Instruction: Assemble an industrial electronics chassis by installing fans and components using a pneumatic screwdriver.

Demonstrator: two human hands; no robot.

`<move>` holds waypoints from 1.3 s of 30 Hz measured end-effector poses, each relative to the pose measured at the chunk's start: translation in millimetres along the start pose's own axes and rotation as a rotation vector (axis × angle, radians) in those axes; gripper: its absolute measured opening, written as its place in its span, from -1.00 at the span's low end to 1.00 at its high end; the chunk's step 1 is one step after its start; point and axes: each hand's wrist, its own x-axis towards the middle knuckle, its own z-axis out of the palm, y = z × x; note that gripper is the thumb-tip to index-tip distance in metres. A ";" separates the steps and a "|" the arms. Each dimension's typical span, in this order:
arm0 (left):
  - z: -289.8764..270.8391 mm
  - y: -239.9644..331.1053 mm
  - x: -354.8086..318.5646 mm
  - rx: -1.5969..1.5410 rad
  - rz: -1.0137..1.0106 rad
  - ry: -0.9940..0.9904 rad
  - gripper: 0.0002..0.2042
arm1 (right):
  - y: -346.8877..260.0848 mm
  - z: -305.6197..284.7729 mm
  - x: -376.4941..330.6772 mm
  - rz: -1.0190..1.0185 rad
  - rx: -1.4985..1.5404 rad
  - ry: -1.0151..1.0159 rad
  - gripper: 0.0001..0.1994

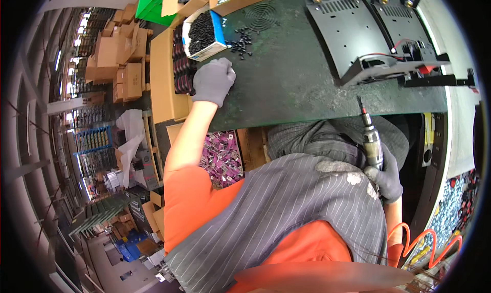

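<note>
My left hand (214, 81), in a grey glove, is closed at the left side of the dark green worktable (276, 83). It is beside a small blue-and-white box (221, 29) filled with black screws (201, 31). Whatever its curled fingers hold, if anything, is hidden. More black screws (241, 43) lie loose by that box. My right hand (387, 178), also gloved, grips a power screwdriver (373, 144) near my lap, its bit pointing toward the table. At the far right of the table stand grey metal panels (342, 37) with a black bracket assembly (399, 65) and thin red wires.
Dark red-and-black parts (183, 63) fill a cardboard box (161, 78) left of my hand. Below the table edge sits a box of purple parts (221, 160). An orange coiled hose (429, 237) hangs at the lower right. Open cartons and a green bin (153, 6) stand far left.
</note>
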 end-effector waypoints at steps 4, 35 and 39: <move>-15.0 48.9 -12.0 -1.119 0.088 -0.246 -0.89 | -5.6 1.5 -0.7 -0.056 0.024 -0.049 -0.14; -36.0 223.3 -35.2 -2.366 -0.087 -0.907 -0.80 | -25.0 -24.4 -27.9 -0.141 -0.275 -0.023 -0.29; -37.5 214.7 -27.6 -2.230 0.172 -0.947 -0.71 | -4.3 -33.2 -23.3 -0.272 0.005 -0.158 -0.30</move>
